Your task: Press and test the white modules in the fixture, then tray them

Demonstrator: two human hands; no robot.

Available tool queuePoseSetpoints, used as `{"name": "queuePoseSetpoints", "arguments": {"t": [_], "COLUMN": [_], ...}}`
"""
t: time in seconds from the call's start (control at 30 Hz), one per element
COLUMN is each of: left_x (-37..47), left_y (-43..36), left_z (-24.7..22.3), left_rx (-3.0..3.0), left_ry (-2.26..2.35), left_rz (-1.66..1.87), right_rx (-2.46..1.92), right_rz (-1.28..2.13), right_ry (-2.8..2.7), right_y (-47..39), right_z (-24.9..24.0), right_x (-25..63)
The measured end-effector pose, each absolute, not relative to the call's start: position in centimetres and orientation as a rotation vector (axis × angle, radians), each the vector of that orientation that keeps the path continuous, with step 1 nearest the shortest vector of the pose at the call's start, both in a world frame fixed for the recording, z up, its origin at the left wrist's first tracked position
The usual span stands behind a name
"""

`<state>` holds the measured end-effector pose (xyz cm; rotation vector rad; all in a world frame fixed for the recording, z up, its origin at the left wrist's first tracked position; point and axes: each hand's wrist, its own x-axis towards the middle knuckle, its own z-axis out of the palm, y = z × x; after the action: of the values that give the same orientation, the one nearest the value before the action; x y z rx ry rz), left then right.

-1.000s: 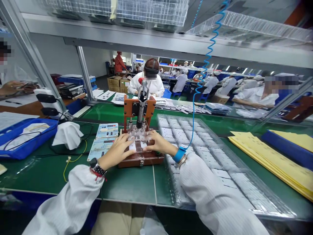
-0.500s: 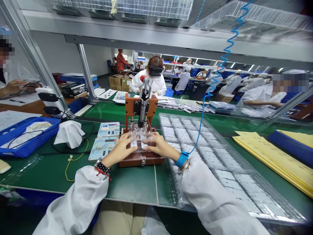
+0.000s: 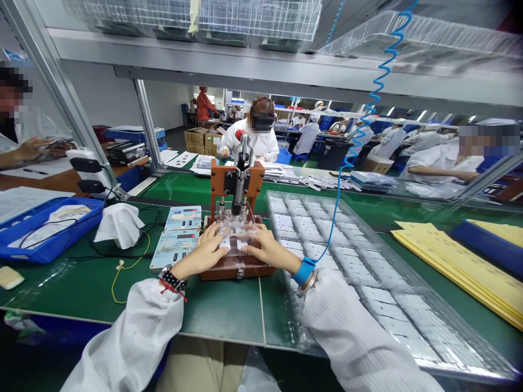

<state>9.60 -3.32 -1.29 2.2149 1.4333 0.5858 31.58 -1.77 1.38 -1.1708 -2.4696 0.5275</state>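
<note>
A toggle-clamp test fixture (image 3: 237, 188) with orange-brown uprights and a red-tipped lever stands on a brown base (image 3: 223, 272). My left hand (image 3: 206, 249) rests at its left side, thumb and fingers apart on the clear plate and a small white flat piece (image 3: 224, 243). From the right, my right hand (image 3: 267, 247) lies on the same plate, its thumb stretched toward another white bit (image 3: 242, 243). Both hands are open, with fingertips touching the fixture under the plunger. Exactly how the fingertips meet the pieces is partly hidden.
Two meters with red digits (image 3: 175, 247) lie left of the fixture. A clear tray of white flat parts (image 3: 351, 256) fills the right side. A blue coiled cord (image 3: 337, 201) runs to my right wristband. Yellow sheets (image 3: 461, 269) and a blue bin (image 3: 49, 239) lie farther out.
The view has shifted slightly, so the scene sits a little lower and to the right. My hands stay on the fixture, with only slight finger movement.
</note>
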Motion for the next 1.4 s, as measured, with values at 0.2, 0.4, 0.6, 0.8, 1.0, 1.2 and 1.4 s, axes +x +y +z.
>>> {"name": "queuePoseSetpoints", "arguments": {"t": [0.2, 0.4, 0.6, 0.8, 1.0, 1.2, 1.4], "left_x": [10.0, 9.5, 8.8, 8.5, 9.0, 9.8, 8.7], "left_y": [-3.7, -3.2, -2.8, -3.1, -4.4, -5.1, -3.8], "left_z": [0.3, 2.0, 1.3, 1.6, 1.9, 1.9, 2.2], "left_rx": [2.251, 2.327, 2.435, 2.439, 2.578, 2.865, 2.682], "left_ry": [1.462, 1.378, 1.276, 1.367, 1.471, 1.462, 1.364], "left_rz": [0.523, 0.542, 0.535, 0.187, -0.009, 0.054, 0.076], "right_rx": [-1.170, -1.180, -1.158, -1.142, -1.117, -1.119, -1.101], "right_rz": [0.517, 0.486, 0.463, 0.453, 0.409, 0.308, 0.264], "right_ry": [-2.486, -2.453, -2.428, -2.425, -2.394, -2.389, -2.375], "right_y": [-2.2, -2.6, -2.6, -2.7, -2.5, -2.7, -2.8], "right_z": [1.7, 1.4, 1.0, 0.9, 0.3, 0.3, 0.1], "right_x": [31.3, 31.0, 31.0, 31.1, 31.1, 30.8, 30.6]}}
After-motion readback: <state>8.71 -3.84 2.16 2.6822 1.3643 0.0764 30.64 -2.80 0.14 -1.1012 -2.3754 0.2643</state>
